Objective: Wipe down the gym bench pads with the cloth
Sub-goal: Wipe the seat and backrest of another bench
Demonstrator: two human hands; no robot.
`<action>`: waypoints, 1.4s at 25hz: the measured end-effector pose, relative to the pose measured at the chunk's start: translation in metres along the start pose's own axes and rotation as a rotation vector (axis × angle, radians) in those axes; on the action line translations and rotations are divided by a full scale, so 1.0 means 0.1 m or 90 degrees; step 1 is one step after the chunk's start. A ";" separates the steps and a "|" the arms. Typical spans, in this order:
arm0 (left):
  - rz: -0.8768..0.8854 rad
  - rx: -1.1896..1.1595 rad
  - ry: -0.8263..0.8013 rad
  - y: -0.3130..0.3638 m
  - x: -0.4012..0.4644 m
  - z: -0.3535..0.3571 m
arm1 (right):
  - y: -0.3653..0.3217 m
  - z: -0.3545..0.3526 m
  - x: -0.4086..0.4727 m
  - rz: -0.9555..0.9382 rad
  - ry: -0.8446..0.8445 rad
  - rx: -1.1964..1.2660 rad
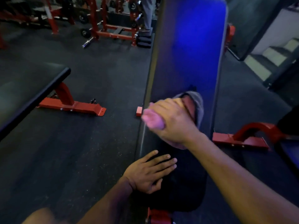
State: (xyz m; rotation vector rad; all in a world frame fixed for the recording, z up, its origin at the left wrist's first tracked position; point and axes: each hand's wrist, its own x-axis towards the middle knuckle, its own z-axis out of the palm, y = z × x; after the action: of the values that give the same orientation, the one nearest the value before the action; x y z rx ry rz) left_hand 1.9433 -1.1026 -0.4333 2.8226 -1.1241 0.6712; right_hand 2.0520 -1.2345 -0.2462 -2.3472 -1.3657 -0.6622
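Observation:
A long black bench pad (186, 54) runs away from me up the middle of the view, with a blue sheen on its far part. My right hand (168, 122) is blurred over the pad's middle and grips a grey cloth (198, 102), which is bunched under its fingers against the pad. My left hand (150, 172) lies flat with straight fingers on the near seat pad (186, 191), at its left edge.
Another black bench (24, 89) on a red frame stands at the left. A red base foot (241, 138) sits right of my bench. Red racks (113, 26) with weight plates and a standing person's legs (148, 13) are at the back. Dark rubber floor lies between.

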 end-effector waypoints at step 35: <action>-0.352 0.088 0.115 -0.14 0.72 -0.09 | -0.26 0.64 -2.21 0.290 -0.002 -0.207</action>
State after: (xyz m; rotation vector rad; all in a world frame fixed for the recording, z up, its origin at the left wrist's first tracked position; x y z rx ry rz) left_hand 1.9961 -1.1372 -0.3940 2.8956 -0.2503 0.9384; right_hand 1.9485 -1.3478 -0.4197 -2.7775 -0.7150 -0.7799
